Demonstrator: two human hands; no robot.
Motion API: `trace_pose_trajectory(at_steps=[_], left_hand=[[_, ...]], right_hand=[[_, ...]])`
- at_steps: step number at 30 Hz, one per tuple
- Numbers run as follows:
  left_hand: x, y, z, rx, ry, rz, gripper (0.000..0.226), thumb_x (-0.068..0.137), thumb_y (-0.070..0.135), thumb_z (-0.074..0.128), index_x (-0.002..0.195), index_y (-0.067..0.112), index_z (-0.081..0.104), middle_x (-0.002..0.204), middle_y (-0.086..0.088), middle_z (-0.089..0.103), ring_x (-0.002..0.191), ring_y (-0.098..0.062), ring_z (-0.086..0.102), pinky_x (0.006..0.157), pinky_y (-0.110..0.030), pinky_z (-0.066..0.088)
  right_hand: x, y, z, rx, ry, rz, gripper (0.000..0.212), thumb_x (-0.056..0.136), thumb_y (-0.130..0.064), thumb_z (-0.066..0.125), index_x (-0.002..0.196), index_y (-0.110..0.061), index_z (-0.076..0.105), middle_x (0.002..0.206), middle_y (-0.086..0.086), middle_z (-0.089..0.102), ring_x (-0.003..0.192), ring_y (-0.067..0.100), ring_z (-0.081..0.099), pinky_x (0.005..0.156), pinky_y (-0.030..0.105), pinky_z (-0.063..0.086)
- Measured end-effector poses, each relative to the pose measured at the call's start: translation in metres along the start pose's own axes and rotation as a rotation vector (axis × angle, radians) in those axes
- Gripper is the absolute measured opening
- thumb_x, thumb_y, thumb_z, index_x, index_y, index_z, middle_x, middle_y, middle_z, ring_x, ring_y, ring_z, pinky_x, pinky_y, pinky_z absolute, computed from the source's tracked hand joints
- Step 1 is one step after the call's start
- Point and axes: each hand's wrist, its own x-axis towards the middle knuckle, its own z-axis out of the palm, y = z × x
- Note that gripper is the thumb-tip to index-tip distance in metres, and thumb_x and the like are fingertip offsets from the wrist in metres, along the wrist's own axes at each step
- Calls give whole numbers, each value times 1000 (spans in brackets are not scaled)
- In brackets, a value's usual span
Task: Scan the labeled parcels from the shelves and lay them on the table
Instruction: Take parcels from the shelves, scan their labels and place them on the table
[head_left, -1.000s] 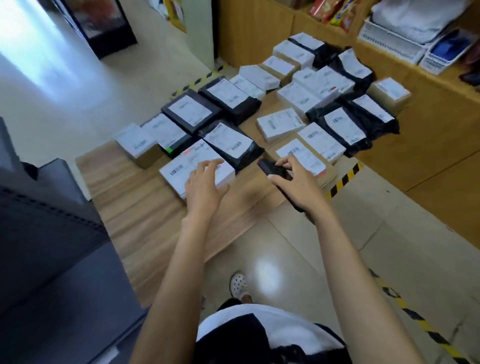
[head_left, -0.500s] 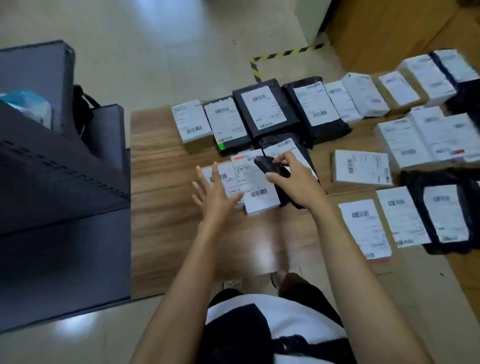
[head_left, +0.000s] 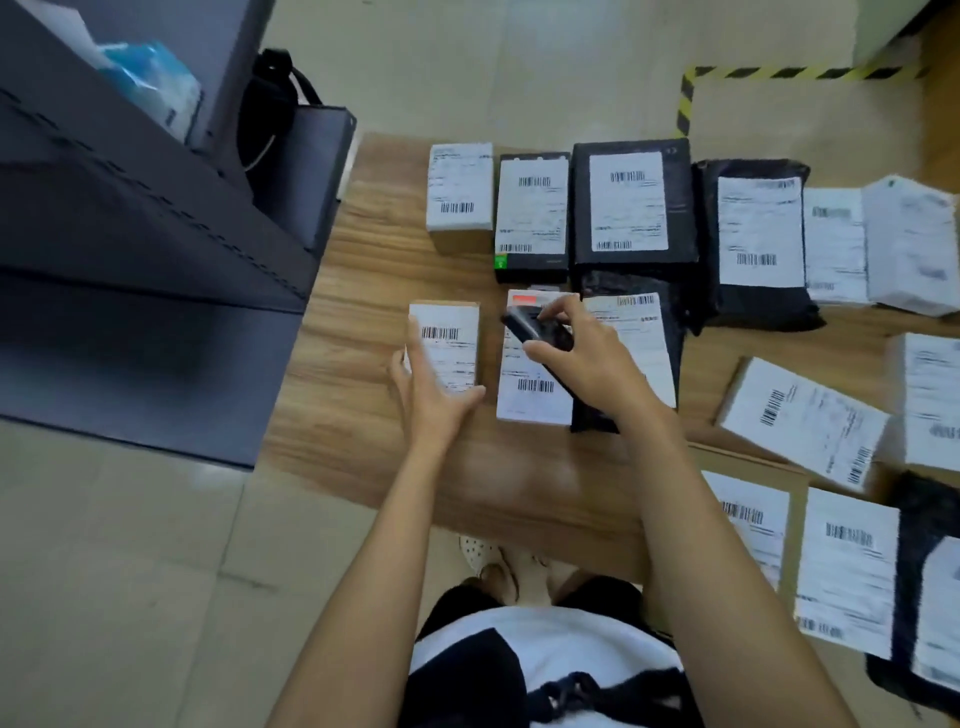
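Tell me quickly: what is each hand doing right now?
Left hand: open, fingers resting against a small labeled parcel.
Right hand: gripping the black scanner.

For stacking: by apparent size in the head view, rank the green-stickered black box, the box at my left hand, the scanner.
Green-stickered black box
box at the left hand
scanner, partly covered
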Motion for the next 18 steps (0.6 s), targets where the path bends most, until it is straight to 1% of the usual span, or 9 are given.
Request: trace_pose_trajectory(at_steps=[1,3,4,6,9,11,13,16,18], left_hand=[[-1,-1,-6,6,60,23,131,59,22,88,158,31,2,149,-13,29,137,-26,28,114,-37,23],[1,-2,-17,33,143,84,131,60,18,88,158,20,2,159,-10,24,145,-26,21,121,-41,9],[2,-2,-24,43,179,113,129,61,17,88,158,17,2,161,-8,22,148,-26,18,121,-39,2],[6,0,-41,69,241,172,125,63,17,87,157,15,6,161,-6,24,149,-29,17,119,-32,-3],[9,6,-70,140,342,333,114,64,17,86,155,12,17,156,-7,31,145,-30,24,121,-35,7],[1,13,-87,140,402,421,109,67,14,84,155,13,20,155,-7,31,143,-31,24,120,-42,18],[-15,15,-99,130,462,507,105,71,15,83,155,15,21,156,-7,30,143,-30,24,118,-43,22],[-44,7,-109,157,527,574,101,78,19,83,156,21,20,154,-6,30,141,-30,25,112,-43,30],[-61,-2,-113,198,572,586,100,77,18,82,156,24,20,153,-4,31,139,-30,27,114,-49,30]], right_hand=[[-3,-5,3,0,-24,-28,36,90,-43,67,119,-31,49,117,-5,56,100,26,61,89,47,52],[-8,-15,7,0,-39,-72,38,90,-44,67,120,-31,49,118,-6,56,99,25,61,88,46,52],[-12,-22,8,-2,-39,-97,38,90,-45,67,121,-30,49,118,-6,56,98,25,61,87,46,52],[-23,-35,6,4,-29,-144,38,90,-46,66,121,-31,48,118,-5,56,93,24,62,83,45,54],[-47,-55,6,17,16,-198,35,90,-46,66,118,-33,49,121,-2,59,89,23,63,80,45,55],[-69,-66,9,31,53,-234,33,90,-44,66,116,-33,49,120,-4,60,91,22,63,81,45,54],[-93,-73,16,41,77,-264,32,91,-43,66,117,-31,49,121,-6,59,97,21,62,85,45,52],[-131,-77,28,66,95,-266,32,93,-40,66,118,-30,51,125,-8,57,107,20,59,90,43,49],[-156,-75,36,80,118,-273,31,92,-41,66,117,-31,51,125,-10,58,108,18,59,91,41,49]])
